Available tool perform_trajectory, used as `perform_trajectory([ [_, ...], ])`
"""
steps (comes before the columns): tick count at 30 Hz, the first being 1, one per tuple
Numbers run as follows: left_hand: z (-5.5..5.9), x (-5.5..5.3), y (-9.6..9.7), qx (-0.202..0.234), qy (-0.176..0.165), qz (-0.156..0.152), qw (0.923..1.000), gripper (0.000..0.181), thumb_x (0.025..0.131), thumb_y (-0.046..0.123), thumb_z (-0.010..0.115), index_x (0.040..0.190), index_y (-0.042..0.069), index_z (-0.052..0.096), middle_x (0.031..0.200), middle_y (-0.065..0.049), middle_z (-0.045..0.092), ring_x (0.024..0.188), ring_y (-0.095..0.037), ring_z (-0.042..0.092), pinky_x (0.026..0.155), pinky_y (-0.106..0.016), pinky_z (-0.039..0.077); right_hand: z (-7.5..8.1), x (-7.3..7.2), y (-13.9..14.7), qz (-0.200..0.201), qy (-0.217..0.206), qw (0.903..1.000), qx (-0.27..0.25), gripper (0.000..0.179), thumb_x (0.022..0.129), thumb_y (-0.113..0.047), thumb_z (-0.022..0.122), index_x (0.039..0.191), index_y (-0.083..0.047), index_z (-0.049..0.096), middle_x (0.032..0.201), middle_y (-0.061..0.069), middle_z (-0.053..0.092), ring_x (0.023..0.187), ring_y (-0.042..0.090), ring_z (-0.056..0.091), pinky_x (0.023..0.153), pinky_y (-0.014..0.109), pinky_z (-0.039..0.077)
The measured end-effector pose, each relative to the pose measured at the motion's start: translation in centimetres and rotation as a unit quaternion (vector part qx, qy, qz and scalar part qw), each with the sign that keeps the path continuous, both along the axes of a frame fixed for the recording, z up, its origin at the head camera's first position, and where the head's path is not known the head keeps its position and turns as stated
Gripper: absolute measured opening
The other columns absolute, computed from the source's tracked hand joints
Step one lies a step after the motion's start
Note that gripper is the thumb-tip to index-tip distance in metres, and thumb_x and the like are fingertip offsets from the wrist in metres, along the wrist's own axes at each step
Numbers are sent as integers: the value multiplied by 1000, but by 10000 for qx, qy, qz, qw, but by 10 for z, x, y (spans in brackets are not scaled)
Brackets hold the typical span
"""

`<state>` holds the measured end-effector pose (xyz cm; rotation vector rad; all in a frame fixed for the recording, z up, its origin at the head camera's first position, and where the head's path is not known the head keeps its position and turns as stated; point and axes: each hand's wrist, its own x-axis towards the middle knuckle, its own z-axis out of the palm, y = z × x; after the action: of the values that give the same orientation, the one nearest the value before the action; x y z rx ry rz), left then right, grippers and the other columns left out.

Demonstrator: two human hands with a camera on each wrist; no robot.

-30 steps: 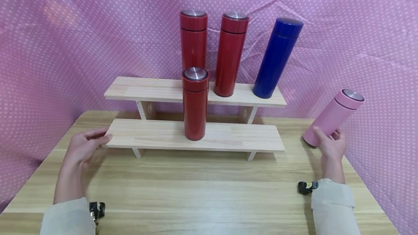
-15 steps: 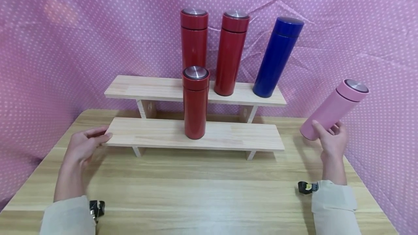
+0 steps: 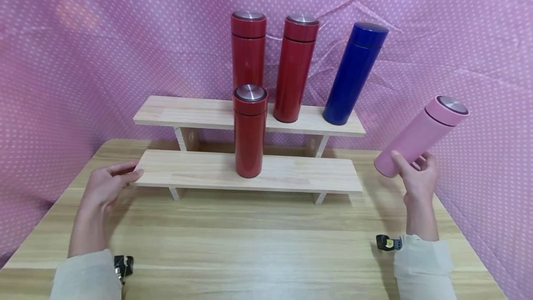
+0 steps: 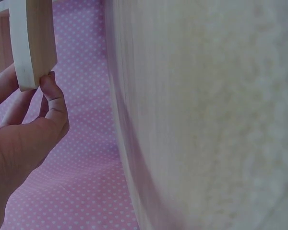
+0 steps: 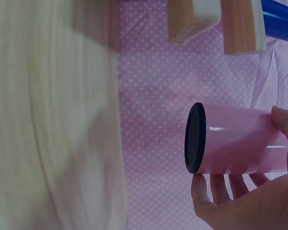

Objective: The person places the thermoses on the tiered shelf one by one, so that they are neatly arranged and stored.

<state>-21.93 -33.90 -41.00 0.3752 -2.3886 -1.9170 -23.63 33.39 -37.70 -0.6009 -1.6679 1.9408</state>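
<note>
My right hand (image 3: 418, 180) grips a pink thermos flask (image 3: 416, 139) near its base, to the right of the shelves. In the right wrist view its black bottom (image 5: 195, 138) shows a gap above the table. My left hand (image 3: 106, 185) pinches the left end of the lower wooden shelf (image 3: 200, 170), thumb on one side and fingers on the other in the left wrist view. One red thermos flask (image 3: 250, 138) stands mid-shelf there. On the upper wooden shelf (image 3: 187, 111) stand two more, a left red flask (image 3: 248, 59) and a right red flask (image 3: 294, 71), plus a blue flask (image 3: 354, 75).
Both shelves stand on short wooden legs on a wood-grain table (image 3: 250, 249). A pink dotted cloth (image 3: 137, 36) hangs behind and along both sides. Small black wrist cameras sit at both cuffs.
My right hand has raised the pink flask off the table and shifted it a little left toward the shelves. My left hand stays on the lower shelf's end.
</note>
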Motion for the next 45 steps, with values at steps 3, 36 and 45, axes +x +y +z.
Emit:
perform_trajectory([
  [3, 0, 0, 0, 5, -29, -23, 10000, 21, 89, 23, 81, 97, 42, 73, 88, 23, 66, 43, -5, 35, 32, -27, 31, 3, 3, -4, 22, 100, 9999, -29, 64, 82, -5, 84, 135, -16, 49, 116, 0, 54, 100, 11, 57, 70, 15, 54],
  [36, -2, 0, -1, -82, 22, -45, 10000, 22, 89, 24, 81, 94, 45, 73, 86, 24, 67, 44, -5, 34, 32, -27, 31, 24, 11, -50, 1206, 1003, 9837, 881, 51, 83, 0, 82, 125, -14, 56, 113, 7, 60, 93, 15, 63, 72, 22, 58],
  [45, -1, -1, -1, -194, -29, -31, 9998, 20, 90, 26, 80, 97, 43, 72, 87, 24, 66, 48, -6, 40, 33, -27, 32, 29, 8, -63, 1435, 1095, 9791, 941, 51, 84, 0, 81, 126, -15, 56, 113, 7, 59, 94, 17, 62, 72, 22, 57],
])
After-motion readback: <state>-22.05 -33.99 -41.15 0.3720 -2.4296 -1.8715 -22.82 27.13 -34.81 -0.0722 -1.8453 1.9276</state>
